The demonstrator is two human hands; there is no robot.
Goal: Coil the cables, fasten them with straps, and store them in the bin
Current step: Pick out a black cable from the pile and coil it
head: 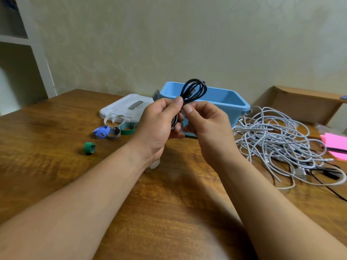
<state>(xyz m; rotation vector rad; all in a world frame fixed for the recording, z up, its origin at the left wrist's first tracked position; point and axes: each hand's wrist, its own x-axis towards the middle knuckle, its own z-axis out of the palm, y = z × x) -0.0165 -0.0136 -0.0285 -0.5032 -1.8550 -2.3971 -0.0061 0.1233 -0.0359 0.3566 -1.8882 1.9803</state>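
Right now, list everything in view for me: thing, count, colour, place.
black cable: 1, black, coiled, held up in front of the bin
bin: 1, light blue, table centre, behind the hands
lid: 1, white, left of the bin
white strap: 1, white, on the lid's near edge
blue strap: 1, blue, table, left
grey strap: 1, grey, beside the blue one
green straps: 2, green, one beside the grey, one nearer, alone
white cables: tangled pile, count unclear, white, right of the bin
cardboard box: 1, brown, far right
pink paper: pink, right edge
table: 1, brown wood
left grip: pinches the black cable
right grip: pinches the black cable
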